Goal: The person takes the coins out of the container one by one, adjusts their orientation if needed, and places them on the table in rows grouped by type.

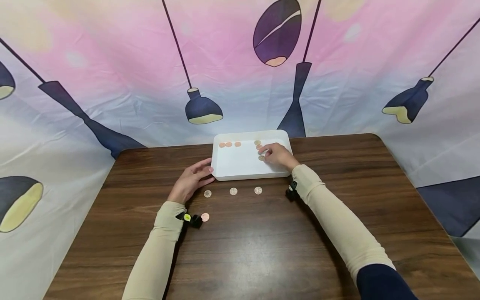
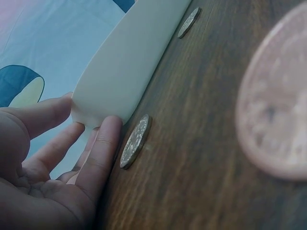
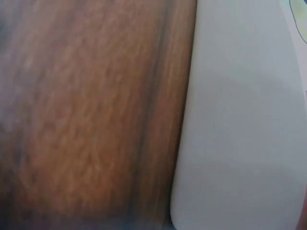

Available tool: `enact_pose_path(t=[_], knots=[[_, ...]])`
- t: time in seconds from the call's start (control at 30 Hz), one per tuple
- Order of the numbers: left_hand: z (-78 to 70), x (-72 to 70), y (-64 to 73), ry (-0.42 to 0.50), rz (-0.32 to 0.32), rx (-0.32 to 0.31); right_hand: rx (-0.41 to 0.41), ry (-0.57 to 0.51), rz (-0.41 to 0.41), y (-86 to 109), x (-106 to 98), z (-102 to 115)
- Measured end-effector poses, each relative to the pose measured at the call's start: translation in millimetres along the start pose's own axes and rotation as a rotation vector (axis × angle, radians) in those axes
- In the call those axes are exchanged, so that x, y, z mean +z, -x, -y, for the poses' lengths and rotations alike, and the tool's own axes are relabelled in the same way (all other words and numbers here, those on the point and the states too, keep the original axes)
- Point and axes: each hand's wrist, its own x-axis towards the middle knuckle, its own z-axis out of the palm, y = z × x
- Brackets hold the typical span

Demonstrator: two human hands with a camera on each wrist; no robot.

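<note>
Your right hand [image 1: 278,155] hung over the right part of a shallow, white, rectangular tray [image 1: 235,162], fingers bent downward. Whether they pinched a coin or merely touched one, cannot tell; the tips were too small to read. Just beyond them in the tray lay a round copper-coloured coin [image 1: 259,147], with a round yellowish-grey coin [image 1: 257,142] at its far side. A second yellowish-grey coin [image 1: 261,158] sat just on the near side of your fingertips.

Your left hand [image 1: 191,180] had its fingers spread and fairly straight, tips touching the tray's left end by the near corner.

Farther left inside the tray, along the far side: three round copper-coloured coins [image 1: 228,144] in a row, the left two close together.

On the dark brown wood-grain table [image 1: 255,241], near side of the tray: three round silver-coloured coins [image 1: 233,191], spaced apart in a line, the leftmost just beside your left hand. Nearer still, a lone copper-coloured coin [image 1: 205,217] lay flat beside the black wrist camera [image 1: 196,221] on your left sleeve.

Behind the table's far edge hung a pink-and-blue cloth backdrop [image 1: 232,54] printed with dark lamps.
</note>
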Motion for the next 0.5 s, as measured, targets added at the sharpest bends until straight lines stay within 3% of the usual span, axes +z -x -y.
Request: enact_pose_path(t=[0.27, 0.5], knots=[[-4.6, 1.8, 0.0, -0.016, -0.001, -0.004, -0.015, 0.086, -0.013, -1.1, -0.6, 0.5], [-2.5, 1.3, 0.8, -0.013, 0.008, -0.008, 0.013, 0.001, -0.008, 0.2, 0.4, -0.1]])
